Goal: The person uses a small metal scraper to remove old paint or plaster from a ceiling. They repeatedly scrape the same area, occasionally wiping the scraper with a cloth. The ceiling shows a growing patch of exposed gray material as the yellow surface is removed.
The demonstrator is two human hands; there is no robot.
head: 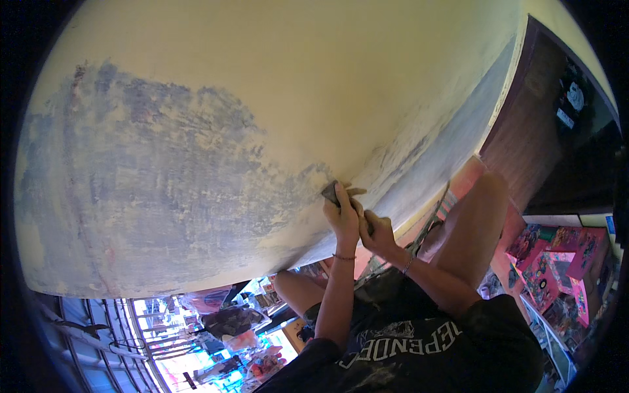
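Observation:
My left hand (342,213) holds a small dark, flat, roughly triangular piece (331,192) close to the wall; whether they touch cannot be told. Some of its fingers stick out past the piece. Just right of and below it, my right hand (379,233) is closed round a dark object (369,227), perhaps a tool handle, mostly hidden by the fingers. The two hands meet or nearly meet. Before them the pale yellow wall (304,73) carries a broad patch of uneven grey-white coating (162,182), with a rough edge near my left hand.
A dark doorway with a brown door panel (530,108) lies at the right. Below it stands a pink patterned box-like item (555,275) among clutter. Metal window bars (113,344) and hanging bags (231,322) are at the lower left. My bent knees flank the arms.

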